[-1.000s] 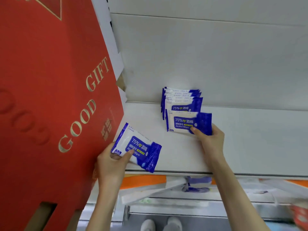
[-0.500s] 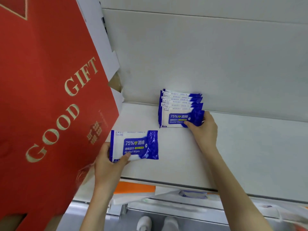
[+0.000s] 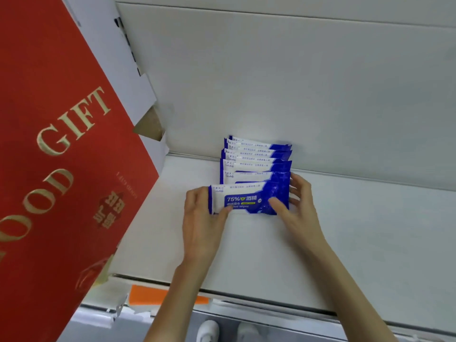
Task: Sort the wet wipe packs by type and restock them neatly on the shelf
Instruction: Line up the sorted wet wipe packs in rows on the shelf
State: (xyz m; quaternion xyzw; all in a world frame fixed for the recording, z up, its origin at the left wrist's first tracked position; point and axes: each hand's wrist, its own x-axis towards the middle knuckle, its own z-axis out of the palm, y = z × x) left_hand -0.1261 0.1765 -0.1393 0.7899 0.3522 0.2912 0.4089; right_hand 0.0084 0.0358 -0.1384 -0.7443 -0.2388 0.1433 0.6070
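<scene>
A row of several blue and white alcohol wipe packs [image 3: 256, 159] stands overlapping on the white shelf [image 3: 246, 255], back against the rear wall. The front pack [image 3: 243, 199], marked 75%, stands at the front of the row. My left hand [image 3: 202, 218] grips its left end, thumb on the face. My right hand [image 3: 296, 206] holds its blue right end, thumb on the front and fingers behind.
A big red gift box [image 3: 56, 156] with gold letters leans at the left, close to the packs. The shelf's front edge [image 3: 222, 292] runs below my forearms. An orange tag [image 3: 145, 294] and torn white paper lie on the lower level. White shoes [image 3: 209, 329] show below.
My left hand carried its pack right and back, setting it at the front of the row. My right hand shifted from the previous front pack onto this one's right end.
</scene>
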